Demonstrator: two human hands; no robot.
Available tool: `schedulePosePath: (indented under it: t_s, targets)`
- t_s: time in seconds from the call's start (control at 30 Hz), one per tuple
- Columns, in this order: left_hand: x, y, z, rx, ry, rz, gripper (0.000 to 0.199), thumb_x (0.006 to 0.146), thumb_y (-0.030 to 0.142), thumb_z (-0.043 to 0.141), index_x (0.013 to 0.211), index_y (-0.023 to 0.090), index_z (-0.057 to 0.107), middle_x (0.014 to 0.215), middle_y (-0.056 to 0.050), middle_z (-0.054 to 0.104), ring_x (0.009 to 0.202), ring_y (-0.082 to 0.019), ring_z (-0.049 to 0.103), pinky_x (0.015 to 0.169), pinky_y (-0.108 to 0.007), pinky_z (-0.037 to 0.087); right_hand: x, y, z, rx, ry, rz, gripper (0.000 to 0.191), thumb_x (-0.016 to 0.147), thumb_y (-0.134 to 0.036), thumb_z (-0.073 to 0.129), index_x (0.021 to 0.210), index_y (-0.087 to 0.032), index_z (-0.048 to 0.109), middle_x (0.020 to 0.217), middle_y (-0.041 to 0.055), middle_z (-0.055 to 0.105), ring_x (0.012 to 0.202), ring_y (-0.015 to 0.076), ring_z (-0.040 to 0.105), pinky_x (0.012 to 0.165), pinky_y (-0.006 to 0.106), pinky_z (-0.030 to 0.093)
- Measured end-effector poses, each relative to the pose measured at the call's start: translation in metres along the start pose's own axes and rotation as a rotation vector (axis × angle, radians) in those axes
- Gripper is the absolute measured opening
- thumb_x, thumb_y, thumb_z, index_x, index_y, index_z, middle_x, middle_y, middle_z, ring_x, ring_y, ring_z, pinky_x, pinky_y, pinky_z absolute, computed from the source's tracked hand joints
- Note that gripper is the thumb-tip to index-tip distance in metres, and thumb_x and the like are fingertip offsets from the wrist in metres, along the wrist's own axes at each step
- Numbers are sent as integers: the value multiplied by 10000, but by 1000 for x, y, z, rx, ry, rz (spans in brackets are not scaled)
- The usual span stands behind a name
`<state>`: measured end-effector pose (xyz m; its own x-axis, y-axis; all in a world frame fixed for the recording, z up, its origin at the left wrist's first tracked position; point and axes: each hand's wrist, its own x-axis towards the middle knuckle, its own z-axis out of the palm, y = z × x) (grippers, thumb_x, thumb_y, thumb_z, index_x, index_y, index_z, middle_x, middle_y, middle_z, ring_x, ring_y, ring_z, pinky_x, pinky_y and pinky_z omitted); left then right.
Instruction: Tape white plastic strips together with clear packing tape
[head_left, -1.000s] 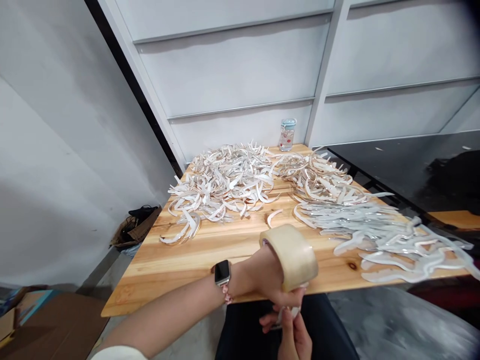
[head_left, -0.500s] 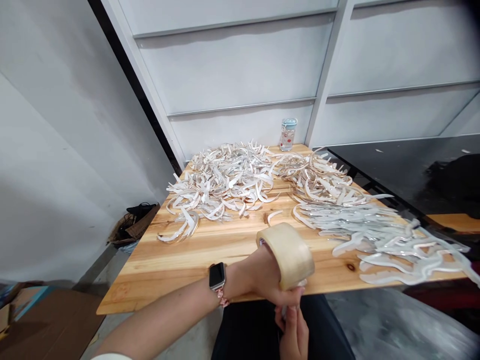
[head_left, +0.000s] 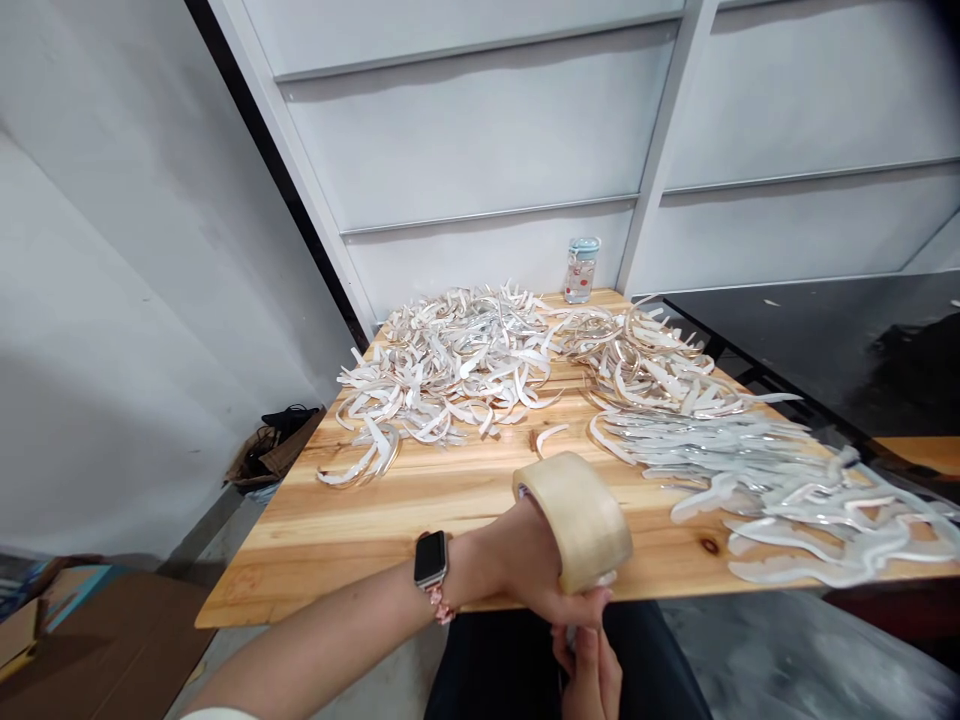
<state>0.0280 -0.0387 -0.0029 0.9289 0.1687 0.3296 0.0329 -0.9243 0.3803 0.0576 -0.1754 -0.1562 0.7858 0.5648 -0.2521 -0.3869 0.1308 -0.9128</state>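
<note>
A wide roll of clear yellowish packing tape (head_left: 592, 520) is gripped by my left hand (head_left: 529, 570), whose fingers reach into the roll's core. The roll is tilted over the table's front edge. My right hand (head_left: 592, 675) is closed just below, over my lap, with its fingertips touching or nearly touching my left fingers. A small pale bit shows between the right fingers, too hidden to name. Near the roll, a single curved white strip (head_left: 551, 436) lies on the wooden table (head_left: 300, 545).
Heaps of curved white and gold-edged strips lie at the back left (head_left: 450, 360) and back right. Flatter whitish strips (head_left: 720, 450) spread along the right side. A water bottle (head_left: 581, 270) stands by the wall. Cardboard (head_left: 97, 640) is on the floor at left.
The view has shifted slightly. Both hands and the tape roll hold nearly the same pose, with the roll tipped a little lower.
</note>
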Motion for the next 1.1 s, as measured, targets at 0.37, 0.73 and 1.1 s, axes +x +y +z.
schedulePosePath:
  t_s: [0.37, 0.73, 1.1]
  targets:
    - [0, 1, -4, 152, -26, 44, 233, 749, 378, 642, 630, 214, 529, 804, -19, 686, 1010, -234, 614, 924, -279, 478, 0, 10, 0, -9, 69, -39, 554, 727, -702, 735, 814, -156, 725, 706, 32, 650, 569, 172, 641, 482, 263, 553]
    - [2, -1, -1, 73, -32, 36, 264, 740, 394, 615, 597, 221, 477, 729, -27, 640, 976, -251, 615, 969, -317, 470, -1, 11, 2, 7, 107, 20, 569, 711, -716, 735, 812, -157, 714, 687, 24, 632, 543, 173, 638, 457, 257, 545]
    - [1, 1, -4, -12, -21, -6, 254, 726, 352, 620, 566, 219, 474, 671, -19, 616, 938, -241, 612, 918, -288, 486, 0, 15, -2, -11, 71, -30, 535, 750, -687, 722, 838, -160, 720, 705, 40, 657, 556, 179, 644, 480, 272, 552]
